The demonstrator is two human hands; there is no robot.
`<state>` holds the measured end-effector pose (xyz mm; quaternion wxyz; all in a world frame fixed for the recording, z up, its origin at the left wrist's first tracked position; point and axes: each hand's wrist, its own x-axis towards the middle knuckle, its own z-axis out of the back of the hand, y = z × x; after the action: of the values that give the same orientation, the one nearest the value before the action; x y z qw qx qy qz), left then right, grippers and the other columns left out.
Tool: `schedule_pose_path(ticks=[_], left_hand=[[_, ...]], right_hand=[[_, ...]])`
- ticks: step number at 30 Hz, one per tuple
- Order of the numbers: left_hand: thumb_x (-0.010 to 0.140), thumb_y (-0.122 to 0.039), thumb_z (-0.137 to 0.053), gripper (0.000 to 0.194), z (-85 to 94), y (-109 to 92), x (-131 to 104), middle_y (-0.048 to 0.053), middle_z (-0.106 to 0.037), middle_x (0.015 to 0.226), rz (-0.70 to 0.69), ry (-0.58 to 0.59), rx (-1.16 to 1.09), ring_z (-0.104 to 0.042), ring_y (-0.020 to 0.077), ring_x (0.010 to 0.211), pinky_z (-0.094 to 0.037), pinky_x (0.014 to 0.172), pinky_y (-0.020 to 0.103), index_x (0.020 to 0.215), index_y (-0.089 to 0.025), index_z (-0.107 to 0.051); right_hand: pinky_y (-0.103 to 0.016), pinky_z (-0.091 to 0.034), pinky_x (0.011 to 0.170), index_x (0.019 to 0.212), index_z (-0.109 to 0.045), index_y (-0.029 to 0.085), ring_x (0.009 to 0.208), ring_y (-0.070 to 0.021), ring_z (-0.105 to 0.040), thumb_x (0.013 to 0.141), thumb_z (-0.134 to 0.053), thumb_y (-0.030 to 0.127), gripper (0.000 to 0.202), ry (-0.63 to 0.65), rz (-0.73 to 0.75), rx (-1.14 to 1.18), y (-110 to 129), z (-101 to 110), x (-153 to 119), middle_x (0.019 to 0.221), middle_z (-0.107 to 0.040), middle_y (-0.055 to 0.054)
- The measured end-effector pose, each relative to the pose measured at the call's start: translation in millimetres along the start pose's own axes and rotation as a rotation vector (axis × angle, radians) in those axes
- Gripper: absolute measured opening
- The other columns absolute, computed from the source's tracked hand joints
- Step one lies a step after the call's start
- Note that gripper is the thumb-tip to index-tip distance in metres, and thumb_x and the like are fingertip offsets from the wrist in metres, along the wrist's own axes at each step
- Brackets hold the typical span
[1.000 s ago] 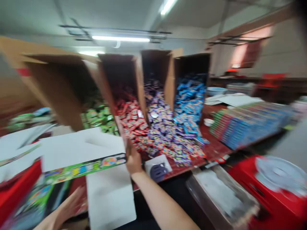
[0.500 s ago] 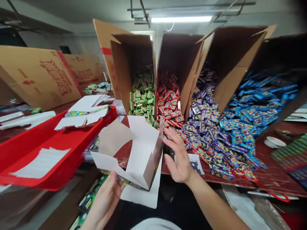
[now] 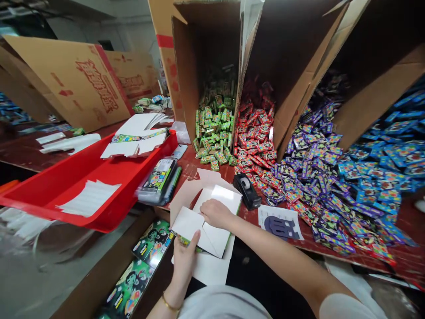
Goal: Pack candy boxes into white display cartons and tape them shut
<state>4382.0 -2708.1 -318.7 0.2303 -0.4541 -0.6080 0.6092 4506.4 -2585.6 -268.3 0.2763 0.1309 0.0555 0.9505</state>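
A white-lined cardboard display box (image 3: 217, 195), partly folded, sits at the table's front edge before me. My left hand (image 3: 186, 252) grips its near left side, thumb on the inner white face and fingers underneath. My right hand (image 3: 215, 213) is inside the box with its fingers curled down against the white panels; the fingertips are hidden, so I cannot make out whether they pinch a flap. Just right of the box lies a black tape dispenser (image 3: 246, 190). Beside that is a white sheet (image 3: 282, 221) with a dark purple shape on it.
Tilted cartons spill small packets: green (image 3: 214, 133), red (image 3: 255, 137), purple (image 3: 315, 150) and blue (image 3: 385, 164). A red tray (image 3: 99, 221) with flat card blanks (image 3: 137, 133) stands left. Wrapped packs (image 3: 159, 177) lie beside it. Below, an open carton contains green printed boxes (image 3: 129, 288).
My right hand has moved from the box's outer right side into it. The box is lower, its panels folded further in. The view has tipped down and turned left.
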Motion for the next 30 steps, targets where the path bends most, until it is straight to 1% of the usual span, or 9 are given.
schedule_pose_path(ticks=[4,6,8,12,18,22,26,28,30], left_hand=[[0.072,-0.053,-0.07,0.096,-1.4,4.9,10.0,0.027,-0.036,0.143,-0.224,-0.098,0.302,-0.039,0.0343,0.133,-0.028,0.111,0.054,0.141,-0.01,-0.021],[0.07,-0.053,-0.071,0.112,2.8,2.5,14.9,0.032,-0.017,0.149,-0.324,-0.177,0.518,-0.016,0.0394,0.141,-0.016,0.114,0.059,0.145,-0.004,-0.005],[0.065,-0.054,-0.074,0.122,9.2,-0.7,21.3,0.033,-0.008,0.151,-0.431,-0.23,0.696,-0.005,0.0416,0.143,-0.011,0.114,0.062,0.146,-0.002,0.002],[0.06,-0.051,-0.08,0.13,20.3,-8.6,35.3,0.027,-0.012,0.153,-0.676,-0.117,0.803,-0.016,0.039,0.142,-0.022,0.114,0.057,0.148,-0.013,0.008],[0.07,-0.03,-0.078,0.098,19.8,-22.6,46.3,0.018,-0.038,0.144,-1.116,0.166,0.777,-0.038,0.0303,0.134,-0.033,0.111,0.05,0.146,-0.025,-0.016],[0.064,-0.036,-0.082,0.112,14.9,-31.6,52.6,0.022,-0.028,0.149,-1.056,0.074,0.727,-0.03,0.0318,0.139,-0.03,0.112,0.051,0.147,-0.021,-0.009],[0.057,-0.044,-0.085,0.132,10.8,-38.3,52.6,0.026,-0.013,0.153,-0.96,-0.068,0.792,-0.024,0.0344,0.141,-0.033,0.11,0.051,0.148,-0.017,0.007],[0.07,-0.036,-0.077,0.112,8.9,-37.7,46.6,0.022,-0.016,0.154,-1.025,0.011,0.888,-0.025,0.033,0.141,-0.034,0.11,0.05,0.149,-0.02,0.0],[0.085,-0.02,-0.058,0.077,7.3,-34.5,39.1,0.014,-0.027,0.153,-1.137,0.209,1.042,-0.027,0.0285,0.141,-0.033,0.111,0.048,0.149,-0.026,-0.015]], right_hand=[[-0.051,-0.033,0.107,0.125,-0.053,0.019,0.127,-0.0266,-0.045,0.093,-0.045,0.025,0.034,-0.687,-0.257,0.053,-15.1,-3.8,-8.4,0.129,-0.055,-0.015],[-0.054,-0.032,0.108,0.136,-0.042,0.018,0.128,-0.0289,-0.043,0.091,-0.049,0.028,0.046,-0.821,-0.448,0.097,-24.4,-0.8,-7.9,0.134,-0.051,-0.016],[-0.049,-0.04,0.103,0.136,-0.045,0.018,0.12,-0.0278,-0.052,0.091,-0.049,0.027,0.046,-0.694,-0.46,0.138,-31.6,-0.6,-6.6,0.129,-0.057,-0.014],[-0.04,-0.045,0.102,0.123,-0.06,0.018,0.116,-0.0214,-0.057,0.092,-0.04,0.011,0.038,-0.513,-0.219,0.098,-36.9,-10.9,-11.1,0.123,-0.063,-0.009],[-0.044,-0.042,0.106,0.129,-0.054,0.007,0.128,-0.0264,-0.046,0.091,-0.05,0.021,0.04,-0.326,-0.024,-0.047,-45.3,-3.0,-31.8,0.138,-0.049,-0.015],[-0.052,-0.045,0.098,0.142,-0.039,0.016,0.131,-0.0316,-0.041,0.088,-0.055,0.018,0.057,-0.14,-0.006,-0.09,-48.0,13.0,-37.4,0.15,-0.032,-0.01],[-0.05,-0.037,0.106,0.134,-0.049,0.022,0.135,-0.0261,-0.038,0.084,-0.051,0.006,0.053,-0.001,0.141,-0.049,-51.7,10.4,-34.3,0.146,-0.04,-0.006],[-0.05,-0.033,0.11,0.13,-0.054,0.021,0.136,-0.0248,-0.037,0.083,-0.049,0.004,0.05,0.008,0.169,0.0,-54.4,7.2,-31.8,0.143,-0.045,-0.007],[-0.05,-0.032,0.111,0.123,-0.06,0.019,0.134,-0.0236,-0.04,0.082,-0.046,0.003,0.046,-0.064,0.147,0.101,-55.0,5.6,-32.7,0.136,-0.053,-0.008]])
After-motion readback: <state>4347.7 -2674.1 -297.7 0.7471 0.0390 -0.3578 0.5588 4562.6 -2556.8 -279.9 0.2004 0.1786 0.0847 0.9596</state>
